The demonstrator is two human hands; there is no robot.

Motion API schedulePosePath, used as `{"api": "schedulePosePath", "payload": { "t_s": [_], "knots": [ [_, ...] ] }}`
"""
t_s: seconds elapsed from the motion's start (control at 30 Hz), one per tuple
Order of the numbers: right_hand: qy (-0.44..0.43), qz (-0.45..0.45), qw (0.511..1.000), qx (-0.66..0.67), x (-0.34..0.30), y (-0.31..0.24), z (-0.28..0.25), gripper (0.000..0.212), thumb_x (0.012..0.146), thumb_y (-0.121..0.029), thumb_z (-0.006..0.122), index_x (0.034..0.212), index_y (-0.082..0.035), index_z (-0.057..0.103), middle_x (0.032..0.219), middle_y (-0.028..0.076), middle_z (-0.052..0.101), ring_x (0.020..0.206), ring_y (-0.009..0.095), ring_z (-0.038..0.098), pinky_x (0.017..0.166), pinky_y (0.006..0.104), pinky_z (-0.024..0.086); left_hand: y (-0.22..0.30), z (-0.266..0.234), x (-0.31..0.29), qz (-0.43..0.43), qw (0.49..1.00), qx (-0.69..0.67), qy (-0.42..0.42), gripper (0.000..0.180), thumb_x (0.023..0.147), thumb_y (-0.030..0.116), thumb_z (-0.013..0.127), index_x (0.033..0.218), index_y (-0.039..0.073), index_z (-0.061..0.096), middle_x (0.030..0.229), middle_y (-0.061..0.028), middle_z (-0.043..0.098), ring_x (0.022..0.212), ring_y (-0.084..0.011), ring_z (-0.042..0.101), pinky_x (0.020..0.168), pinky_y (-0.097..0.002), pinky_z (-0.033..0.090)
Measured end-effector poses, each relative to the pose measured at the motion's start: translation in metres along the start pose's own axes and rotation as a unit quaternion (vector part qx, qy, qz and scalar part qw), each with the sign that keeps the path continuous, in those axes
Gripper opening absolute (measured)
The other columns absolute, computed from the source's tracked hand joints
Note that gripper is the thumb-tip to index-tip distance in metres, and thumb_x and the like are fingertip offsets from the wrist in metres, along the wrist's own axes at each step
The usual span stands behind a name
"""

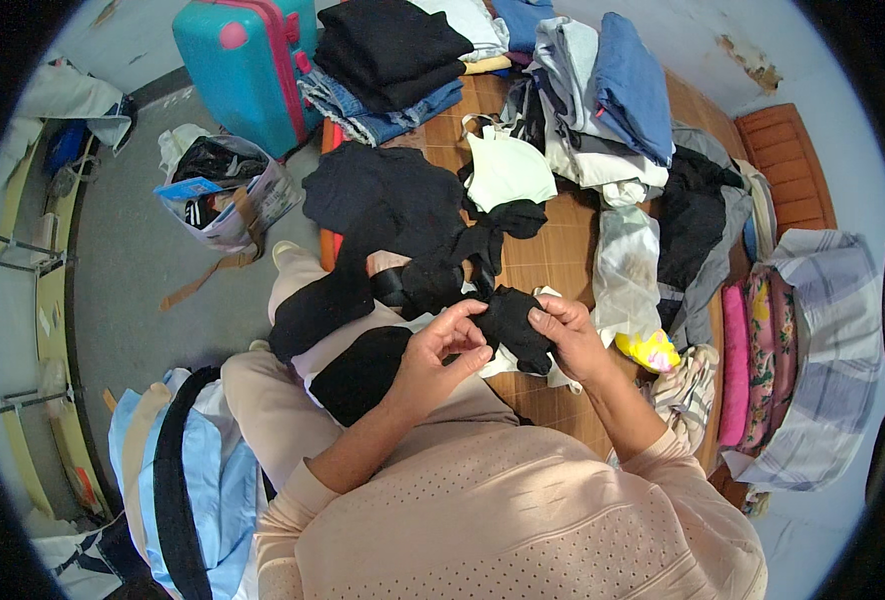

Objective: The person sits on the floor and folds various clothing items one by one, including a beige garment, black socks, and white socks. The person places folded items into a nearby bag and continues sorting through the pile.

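A small bunched piece of black fabric [519,330] is held above my lap; its exact kind cannot be made out. My right hand [578,345] grips its right side, thumb pressed on top. At its left edge is my left hand [443,355], with thumb and forefinger apart and fingertips near the cloth. A black bra with two cups [363,372] lies across my thighs. Beyond it are a spread dark garment [383,190] and a pale bra [508,172] with black pieces beneath. White fabric [555,374] shows under my hands.
Folded black clothes [393,50] on jeans and a stack with blue denim [633,90] stand at the back. A turquoise suitcase [238,80] and a filled bag [228,205] are on the floor. Clothes [193,480] lie left; cushions [758,350] stand right beside a wooden chest-like edge [708,110].
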State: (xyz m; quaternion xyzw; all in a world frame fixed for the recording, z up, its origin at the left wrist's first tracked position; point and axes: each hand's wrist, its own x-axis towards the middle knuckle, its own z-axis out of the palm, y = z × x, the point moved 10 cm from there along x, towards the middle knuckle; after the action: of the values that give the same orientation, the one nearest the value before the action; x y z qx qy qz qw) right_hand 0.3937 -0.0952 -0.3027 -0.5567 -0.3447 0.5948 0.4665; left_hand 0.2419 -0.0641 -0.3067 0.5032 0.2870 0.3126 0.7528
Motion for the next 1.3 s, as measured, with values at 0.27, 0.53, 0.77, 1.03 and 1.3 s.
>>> {"api": "schedulePosePath", "payload": {
  "t_s": [0.27, 0.53, 0.77, 1.03, 1.3],
  "knots": [
    [-0.023, -0.039, 0.993, -0.112, -0.003, -0.009, 0.010, 0.021, 0.093, -0.011, 0.055, 0.106, 0.003, 0.063, 0.089, -0.001, 0.063, 0.079, 0.005, 0.054, 0.069, 0.0203, 0.045, -0.005, -0.011, -0.008, 0.037, 0.997, 0.059, 0.032, 0.021, 0.082, 0.011, 0.069, 0.097, -0.002, 0.063, 0.083, -0.0052, 0.062, 0.077, -0.0109, 0.058, 0.071, -0.0255, 0.047],
    [-0.104, 0.006, 0.985, -0.138, -0.008, 0.016, 0.041, 0.019, 0.093, -0.013, 0.057, 0.101, 0.002, 0.065, 0.086, -0.001, 0.063, 0.074, 0.005, 0.053, 0.067, 0.0210, 0.045, -0.001, -0.019, -0.059, 0.013, 0.985, 0.174, -0.010, 0.019, 0.083, 0.017, 0.067, 0.081, -0.001, 0.064, 0.075, -0.0091, 0.060, 0.065, -0.0161, 0.057, 0.059, -0.0298, 0.044],
    [-0.252, 0.049, 0.942, -0.218, -0.016, 0.032, 0.105, 0.018, 0.092, -0.014, 0.057, 0.094, 0.003, 0.063, 0.077, -0.005, 0.057, 0.071, 0.004, 0.046, 0.061, 0.0214, 0.040, -0.007, -0.034, -0.115, 0.032, 0.970, 0.241, 0.007, 0.019, 0.081, 0.019, 0.067, 0.080, 0.001, 0.063, 0.072, -0.0084, 0.058, 0.066, -0.0201, 0.055, 0.058, -0.0324, 0.042],
    [-0.331, 0.026, 0.885, -0.327, -0.025, 0.041, 0.141, 0.015, 0.090, -0.010, 0.060, 0.096, 0.003, 0.063, 0.076, 0.001, 0.059, 0.071, 0.005, 0.047, 0.062, 0.0232, 0.042, -0.023, -0.073, -0.167, 0.028, 0.974, 0.185, 0.129, 0.017, 0.082, 0.019, 0.067, 0.085, 0.002, 0.066, 0.078, -0.0078, 0.062, 0.072, -0.0168, 0.058, 0.064, -0.0291, 0.046],
    [-0.357, 0.013, 0.858, -0.369, -0.024, 0.043, 0.158, 0.014, 0.089, -0.006, 0.059, 0.099, 0.003, 0.062, 0.081, 0.003, 0.062, 0.074, 0.006, 0.050, 0.065, 0.0237, 0.044, -0.090, -0.151, -0.191, 0.031, 0.927, -0.052, 0.370, 0.018, 0.086, 0.017, 0.065, 0.094, 0.001, 0.062, 0.081, -0.0022, 0.063, 0.070, -0.0068, 0.056, 0.065, -0.0239, 0.046]
  ]
}}
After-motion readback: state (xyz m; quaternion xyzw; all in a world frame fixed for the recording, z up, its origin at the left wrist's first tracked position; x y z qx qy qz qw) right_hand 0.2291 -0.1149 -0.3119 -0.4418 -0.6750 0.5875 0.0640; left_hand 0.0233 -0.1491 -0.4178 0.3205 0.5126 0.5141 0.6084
